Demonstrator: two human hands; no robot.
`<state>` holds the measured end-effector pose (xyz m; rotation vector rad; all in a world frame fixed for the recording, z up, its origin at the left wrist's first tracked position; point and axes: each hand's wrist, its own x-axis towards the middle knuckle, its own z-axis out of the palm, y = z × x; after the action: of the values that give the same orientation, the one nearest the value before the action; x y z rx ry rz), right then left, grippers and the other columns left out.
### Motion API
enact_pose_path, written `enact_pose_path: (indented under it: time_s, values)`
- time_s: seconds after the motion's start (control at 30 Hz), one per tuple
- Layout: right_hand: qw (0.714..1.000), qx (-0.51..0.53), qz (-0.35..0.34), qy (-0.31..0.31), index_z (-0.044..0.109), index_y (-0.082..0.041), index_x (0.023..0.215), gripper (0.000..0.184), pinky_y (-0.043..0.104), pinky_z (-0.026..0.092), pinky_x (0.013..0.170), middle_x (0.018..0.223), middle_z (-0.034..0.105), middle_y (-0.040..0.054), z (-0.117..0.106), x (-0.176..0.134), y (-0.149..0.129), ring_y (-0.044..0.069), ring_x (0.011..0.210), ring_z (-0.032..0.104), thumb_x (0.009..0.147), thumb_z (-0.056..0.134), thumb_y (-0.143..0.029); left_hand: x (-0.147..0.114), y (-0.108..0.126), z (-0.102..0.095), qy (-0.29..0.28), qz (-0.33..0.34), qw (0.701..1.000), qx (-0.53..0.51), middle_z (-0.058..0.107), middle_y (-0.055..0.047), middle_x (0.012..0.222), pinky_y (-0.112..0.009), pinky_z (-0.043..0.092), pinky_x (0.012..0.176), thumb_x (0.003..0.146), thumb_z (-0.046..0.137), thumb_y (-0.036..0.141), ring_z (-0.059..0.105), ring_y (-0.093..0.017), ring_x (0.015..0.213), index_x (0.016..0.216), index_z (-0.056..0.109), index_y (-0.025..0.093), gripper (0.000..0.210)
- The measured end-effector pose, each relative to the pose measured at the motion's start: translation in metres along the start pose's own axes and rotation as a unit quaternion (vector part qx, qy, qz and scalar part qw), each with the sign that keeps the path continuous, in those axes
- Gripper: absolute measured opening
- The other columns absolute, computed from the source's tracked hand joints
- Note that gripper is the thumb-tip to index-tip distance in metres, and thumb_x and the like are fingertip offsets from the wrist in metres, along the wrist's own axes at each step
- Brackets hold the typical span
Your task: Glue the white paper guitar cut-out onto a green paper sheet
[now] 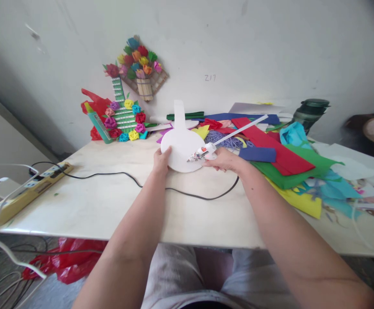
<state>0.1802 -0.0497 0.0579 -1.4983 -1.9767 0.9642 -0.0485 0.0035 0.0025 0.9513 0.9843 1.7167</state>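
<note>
My left hand (161, 161) grips the left edge of a white guitar-shaped cutout (180, 148), thumb on top, its round body toward me and its straight neck pointing to the wall. In my right hand (223, 159) is a white hot glue gun (209, 149), with a long glue stick (241, 130) poking out of its back. The gun's nozzle is over the lower right of the round body; whether it touches cannot be made out. A black cord (202, 198) curves across the table below both hands.
Coloured paper, including a red sheet (277, 150), and purple shredded strands (223, 139) are heaped right. A dark bottle (311, 113) stands behind them. Left are a flower-decorated guitar (124, 113), a green glue bottle (99, 124) and a power strip (28, 195). A flower basket craft (144, 88) leans on the wall.
</note>
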Motion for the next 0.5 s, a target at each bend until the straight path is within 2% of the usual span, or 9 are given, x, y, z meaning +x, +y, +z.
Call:
enact_pose_path:
  time_s: [0.5]
  values:
    - [1.0,0.004,-0.007,-0.001,0.055,-0.014,0.076,0.027,0.014,0.028,0.028,0.043,0.046,-0.0049,0.0019,0.0013,0.002,0.006,0.035,0.042,0.063,0.065,-0.036,-0.0017,0.0028,0.0014,0.007,-0.004,1.0,0.002,0.066,-0.008,0.074,-0.036,0.051,0.065,0.056,0.071,0.028,0.063,-0.021,0.068,0.085,0.059,0.011,0.036]
